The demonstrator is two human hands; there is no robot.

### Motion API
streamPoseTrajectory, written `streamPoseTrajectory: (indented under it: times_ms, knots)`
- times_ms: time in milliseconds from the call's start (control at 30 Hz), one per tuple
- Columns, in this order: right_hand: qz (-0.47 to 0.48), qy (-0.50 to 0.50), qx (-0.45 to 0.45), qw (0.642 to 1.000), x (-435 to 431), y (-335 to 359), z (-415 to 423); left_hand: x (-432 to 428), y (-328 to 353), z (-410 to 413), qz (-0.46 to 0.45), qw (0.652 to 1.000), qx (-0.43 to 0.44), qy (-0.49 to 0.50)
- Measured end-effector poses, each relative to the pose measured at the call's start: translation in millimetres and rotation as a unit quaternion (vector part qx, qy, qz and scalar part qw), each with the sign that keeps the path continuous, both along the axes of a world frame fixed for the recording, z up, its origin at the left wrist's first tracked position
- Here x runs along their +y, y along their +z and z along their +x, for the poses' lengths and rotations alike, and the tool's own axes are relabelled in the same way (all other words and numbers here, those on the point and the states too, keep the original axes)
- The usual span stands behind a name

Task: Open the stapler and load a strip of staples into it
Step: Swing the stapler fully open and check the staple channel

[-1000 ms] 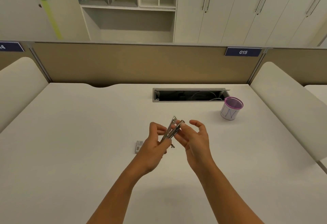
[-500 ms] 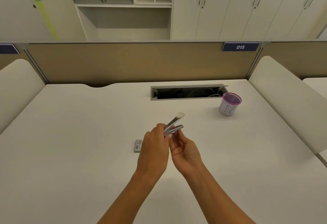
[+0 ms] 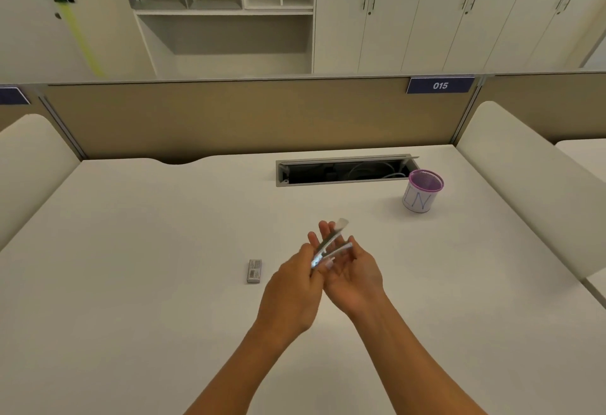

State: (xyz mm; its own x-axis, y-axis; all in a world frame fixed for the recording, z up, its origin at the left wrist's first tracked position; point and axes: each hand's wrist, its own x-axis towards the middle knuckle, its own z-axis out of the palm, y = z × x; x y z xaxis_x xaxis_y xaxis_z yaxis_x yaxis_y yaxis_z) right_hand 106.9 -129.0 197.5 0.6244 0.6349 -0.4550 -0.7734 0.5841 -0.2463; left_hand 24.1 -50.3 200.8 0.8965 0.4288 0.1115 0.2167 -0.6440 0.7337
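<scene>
Stapler is held in the air above the middle of the white desk, between both hands. It is hinged open in a narrow V: upper arm points up and away toward the far edge, lower arm lies below it to the right. Parts are blurred; no staples can be made out inside.

Left hand: closed round the stapler's near (hinge) end, back of hand to camera, fingertips showing past the upper arm.

Right hand: palm up, fingers loosely spread, under and beside the lower arm. Cannot tell whether it grips or only supports.

Small grey staple box lies flat on the desk just left of the left hand, apart from it.

Purple-rimmed pen cup stands upright toward far right corner, next to the open cable tray at the far edge.
</scene>
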Motion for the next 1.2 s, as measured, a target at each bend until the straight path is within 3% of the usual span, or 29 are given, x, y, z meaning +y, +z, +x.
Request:
streamPoseTrajectory:
  times_ms: [100,200,267,400,500,600,733,900,1067,1200]
  knots:
    - [-0.08,0.007,-0.094,0.992,-1,1,2,9,9,5,-0.22,0.973,-0.02,0.07]
    - [-0.244,-0.014,-0.258,0.935,-1,7,-2,18,17,5,-0.457,0.884,-0.008,0.093]
    - [-0.348,-0.062,-0.393,0.849,0,10,-7,22,19,0,-0.554,0.829,-0.014,0.078]
    - [-0.43,-0.121,-0.605,0.659,-1,12,-18,22,20,-4,-0.607,0.792,-0.028,0.062]
    - [-0.49,-0.13,-0.675,0.537,0,12,-23,19,21,-5,-0.642,0.763,-0.048,0.056]
    - [-0.533,-0.146,-0.695,0.46,1,16,-24,17,22,-6,-0.654,0.751,-0.059,0.067]
    - [-0.574,-0.147,-0.696,0.406,2,19,-23,18,22,-8,-0.644,0.759,-0.057,0.077]
    - [-0.591,-0.104,-0.693,0.399,2,20,-22,19,20,-12,-0.628,0.773,-0.035,0.079]
    - [-0.59,-0.083,-0.727,0.342,-2,23,-13,24,18,-14,-0.64,0.764,-0.012,0.076]
    - [-0.579,-0.061,-0.736,0.346,-3,29,-5,25,17,-16,-0.642,0.764,-0.002,0.062]
